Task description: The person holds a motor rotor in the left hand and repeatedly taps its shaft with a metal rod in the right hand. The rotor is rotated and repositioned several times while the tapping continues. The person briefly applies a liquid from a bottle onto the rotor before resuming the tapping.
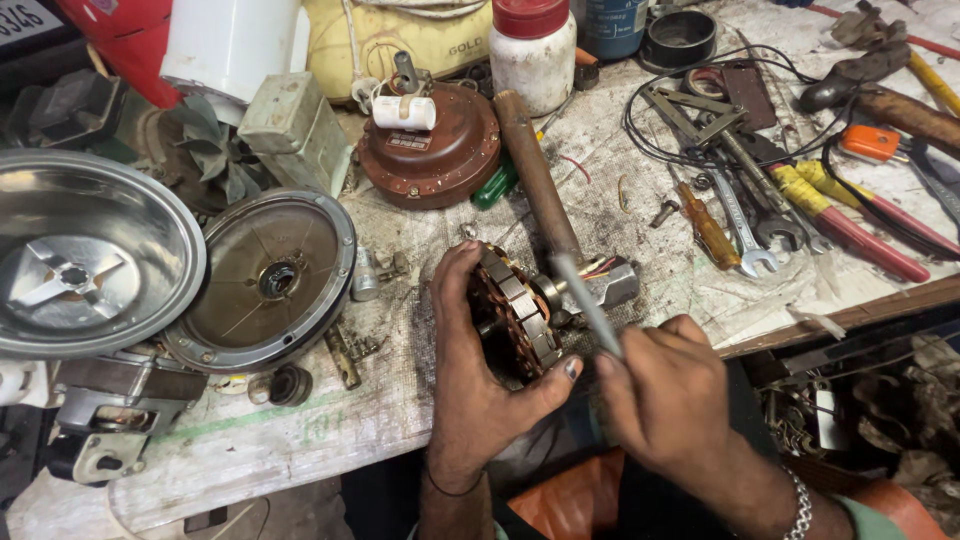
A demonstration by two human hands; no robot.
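Observation:
My left hand grips a round motor stator with copper windings and a laminated metal core, holding it on edge at the front of the workbench. My right hand pinches a thin grey metal rod whose tip points into the stator's middle. A hammer with a brown wooden handle lies just behind, and its metal head sits right beside the stator.
A brown motor cover and a round metal end cover lie to the left, next to a steel bowl. Spanners, red-handled pliers, a screwdriver and black wire crowd the right. A white jar stands behind.

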